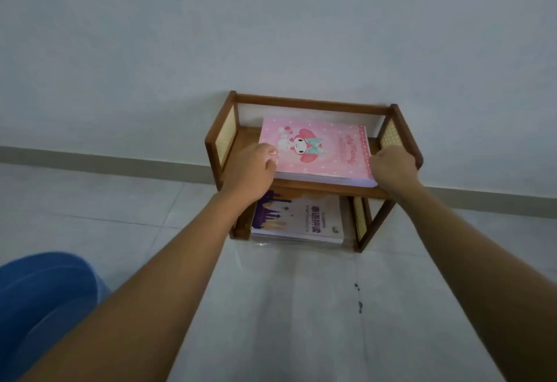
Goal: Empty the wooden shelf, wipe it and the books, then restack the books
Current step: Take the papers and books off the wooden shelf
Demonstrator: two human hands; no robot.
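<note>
Between both grips (253,167) (391,167), pink book (319,146).

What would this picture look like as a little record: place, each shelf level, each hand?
Place: wooden shelf on a tiled floor, against a pale wall
Upper level: pink book with a cartoon cover, lying flat on top of more pages or books
Lower level: purple and cream book, lying flat
Left hand: grips the pink book's left edge
Right hand: curled at the pink book's right edge, apparently gripping it
Also in view: blue-clad knee, lower left
</note>
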